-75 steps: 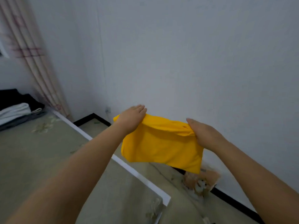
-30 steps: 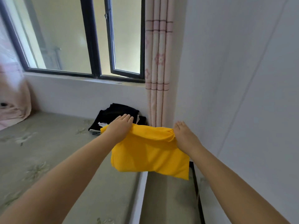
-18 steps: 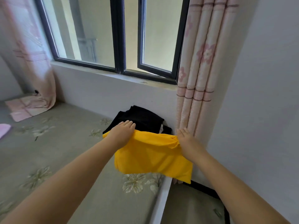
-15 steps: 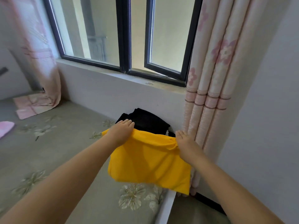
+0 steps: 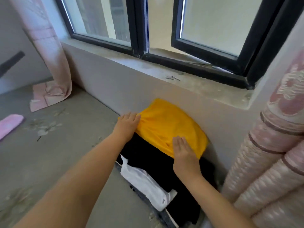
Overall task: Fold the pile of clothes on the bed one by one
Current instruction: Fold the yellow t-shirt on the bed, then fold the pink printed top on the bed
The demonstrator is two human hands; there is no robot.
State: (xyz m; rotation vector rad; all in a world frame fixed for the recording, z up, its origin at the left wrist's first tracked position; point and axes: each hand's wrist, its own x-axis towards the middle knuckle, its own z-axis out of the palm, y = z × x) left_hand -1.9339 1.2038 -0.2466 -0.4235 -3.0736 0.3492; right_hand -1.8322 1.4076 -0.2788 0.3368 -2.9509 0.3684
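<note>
Yellow garment (image 5: 167, 124) now down, under both hands (image 5: 185, 155).

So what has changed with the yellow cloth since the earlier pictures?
The folded yellow cloth was held up in the air by both hands; now it lies on the stack of dark clothes by the wall. The left hand and right hand have loosened their grip and rest flat on it. The stack stayed in place.

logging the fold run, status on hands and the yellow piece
Left hand and right hand flat on yellow garment. Garment folded, laid atop black clothes by wall. Nothing in the way.
</note>
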